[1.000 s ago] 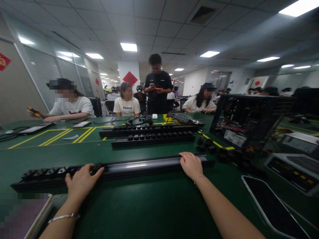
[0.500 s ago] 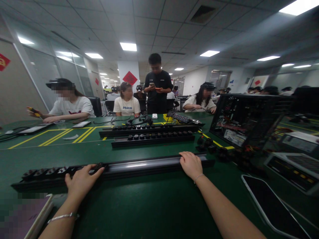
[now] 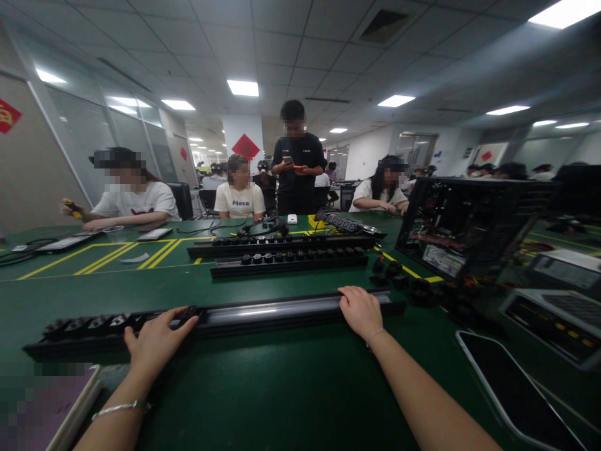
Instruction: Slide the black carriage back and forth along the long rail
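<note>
While the left hand (image 3: 157, 341) lay over the row of sockets (image 3: 96, 322), its thumb set apart from the fingers, one could not tell whether it gripped any. The right hand (image 3: 361, 313) was clamped on the black rail (image 3: 272, 313) near its right end, fingers bent over the far edge. The rail lay lengthwise across the green desk (image 3: 263, 394), nearer than two other socketed rails (image 3: 291, 271). A phone (image 3: 511, 391) lay to the right, below an open computer case (image 3: 462, 225).
</note>
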Action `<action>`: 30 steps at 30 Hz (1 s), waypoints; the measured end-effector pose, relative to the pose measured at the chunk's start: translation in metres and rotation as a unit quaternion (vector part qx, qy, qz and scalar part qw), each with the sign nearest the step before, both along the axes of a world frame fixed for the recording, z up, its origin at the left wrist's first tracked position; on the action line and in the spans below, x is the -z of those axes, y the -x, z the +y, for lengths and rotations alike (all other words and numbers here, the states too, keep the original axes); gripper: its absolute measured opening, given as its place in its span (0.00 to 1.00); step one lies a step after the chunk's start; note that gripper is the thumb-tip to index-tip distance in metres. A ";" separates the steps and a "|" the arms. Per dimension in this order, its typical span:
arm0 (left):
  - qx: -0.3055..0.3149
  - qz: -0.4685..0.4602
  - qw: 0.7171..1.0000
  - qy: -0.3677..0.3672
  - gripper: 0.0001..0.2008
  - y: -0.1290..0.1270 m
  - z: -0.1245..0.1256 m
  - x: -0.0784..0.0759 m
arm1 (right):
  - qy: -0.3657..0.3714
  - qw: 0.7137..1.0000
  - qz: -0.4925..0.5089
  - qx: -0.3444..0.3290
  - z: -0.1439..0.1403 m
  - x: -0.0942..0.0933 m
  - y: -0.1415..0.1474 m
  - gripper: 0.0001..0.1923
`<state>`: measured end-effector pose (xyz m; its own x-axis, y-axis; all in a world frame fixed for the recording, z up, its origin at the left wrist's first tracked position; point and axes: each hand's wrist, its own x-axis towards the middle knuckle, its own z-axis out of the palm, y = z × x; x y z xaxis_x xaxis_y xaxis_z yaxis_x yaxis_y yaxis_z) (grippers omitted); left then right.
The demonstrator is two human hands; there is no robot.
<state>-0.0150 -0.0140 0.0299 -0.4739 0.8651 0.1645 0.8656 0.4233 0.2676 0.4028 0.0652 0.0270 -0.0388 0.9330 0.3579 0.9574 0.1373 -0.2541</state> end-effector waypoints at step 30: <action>0.022 0.003 0.999 -0.031 0.24 -0.001 0.001 0.005 | -0.016 1.000 -0.002 0.001 0.002 0.003 -0.001 0.19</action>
